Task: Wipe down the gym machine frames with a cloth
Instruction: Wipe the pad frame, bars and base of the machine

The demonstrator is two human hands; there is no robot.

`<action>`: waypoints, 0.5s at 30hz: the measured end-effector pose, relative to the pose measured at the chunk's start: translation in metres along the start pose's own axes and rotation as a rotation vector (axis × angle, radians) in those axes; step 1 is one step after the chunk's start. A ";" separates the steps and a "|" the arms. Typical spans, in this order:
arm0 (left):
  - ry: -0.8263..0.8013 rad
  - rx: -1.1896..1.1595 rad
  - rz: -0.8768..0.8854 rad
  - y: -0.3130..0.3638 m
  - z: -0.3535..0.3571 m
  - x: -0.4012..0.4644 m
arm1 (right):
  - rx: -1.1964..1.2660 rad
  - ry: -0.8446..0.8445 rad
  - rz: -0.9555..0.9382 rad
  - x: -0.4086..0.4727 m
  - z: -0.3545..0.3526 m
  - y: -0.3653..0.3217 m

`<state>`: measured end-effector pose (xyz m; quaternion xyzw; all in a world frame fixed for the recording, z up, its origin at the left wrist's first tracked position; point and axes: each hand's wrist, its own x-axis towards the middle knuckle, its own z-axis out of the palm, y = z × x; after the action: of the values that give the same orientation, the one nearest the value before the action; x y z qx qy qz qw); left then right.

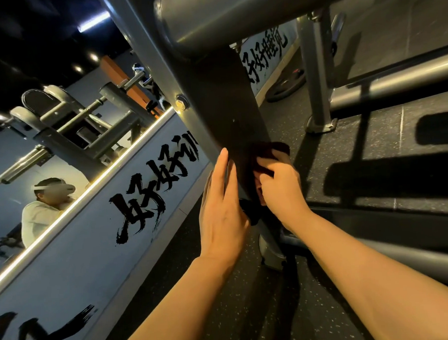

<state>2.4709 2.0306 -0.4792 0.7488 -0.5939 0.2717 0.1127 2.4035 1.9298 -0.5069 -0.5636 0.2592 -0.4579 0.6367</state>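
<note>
A thick grey upright post (pixel 223 113) of the gym machine frame runs down the middle of the head view, joined at the top to a large round tube (pixel 211 18). A dark cloth (pixel 276 152) is wrapped against the post low down; another part of it hangs below between my hands. My right hand (pixel 280 188) grips the cloth against the right side of the post. My left hand (pixel 223 206) rests flat with straight fingers on the left side of the post.
The post's foot (pixel 271 257) is bolted to the speckled rubber floor. A second grey upright (pixel 316 70) and a horizontal bar (pixel 393 82) stand to the right. A weight plate (pixel 286 85) lies near the wall. A mirror (pixel 62 141) with a lit edge runs on the left.
</note>
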 end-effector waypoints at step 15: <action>0.216 -0.043 -0.022 0.006 -0.006 0.018 | -0.059 -0.026 -0.394 -0.003 0.014 -0.048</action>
<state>2.4663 2.0170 -0.4658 0.7190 -0.5758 0.3368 0.1953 2.4000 1.9412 -0.4587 -0.6279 0.1487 -0.5586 0.5212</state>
